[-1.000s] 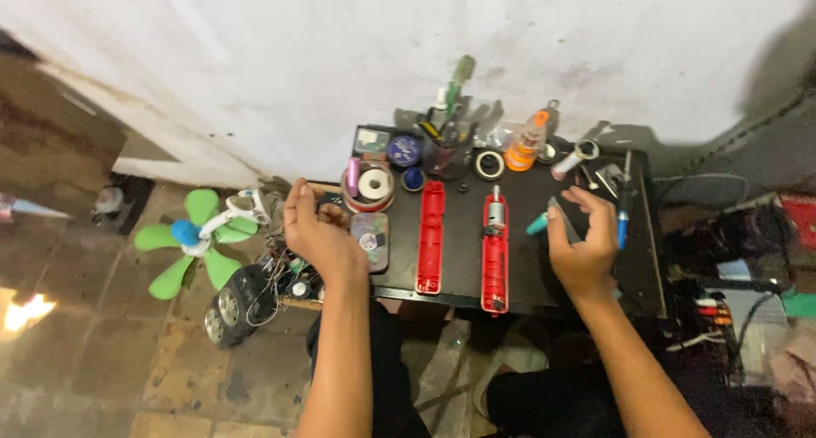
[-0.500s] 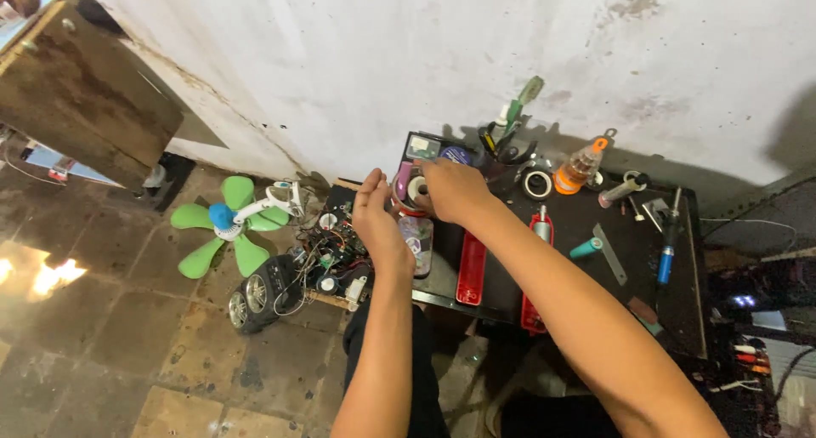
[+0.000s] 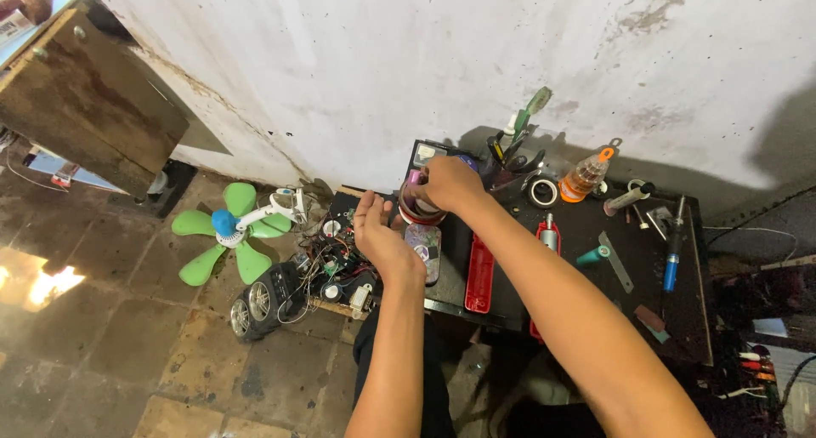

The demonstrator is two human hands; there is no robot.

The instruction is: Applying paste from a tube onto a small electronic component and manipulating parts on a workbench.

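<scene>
My right hand (image 3: 449, 183) reaches across to the left end of the low black table (image 3: 586, 234) and is closed over the top of a round pink-and-white spool (image 3: 418, 212). My left hand (image 3: 378, 234) hovers open just left of that spool, palm turned toward it, over a heap of wires and circuit boards (image 3: 336, 264). A flat patterned case (image 3: 425, 249) lies beside the left wrist.
A green fan blade assembly (image 3: 223, 234) and a small speaker box (image 3: 259, 300) sit on the tiled floor at left. On the table: two red trays (image 3: 479, 272), a cup of tools (image 3: 510, 153), tape roll (image 3: 542, 190), orange-capped bottle (image 3: 585, 174), blue screwdriver (image 3: 671, 264). White wall behind.
My right hand left the table's right side and crossed to the spool at the left end. The left hand stayed near the wire heap. The view shifted left.
</scene>
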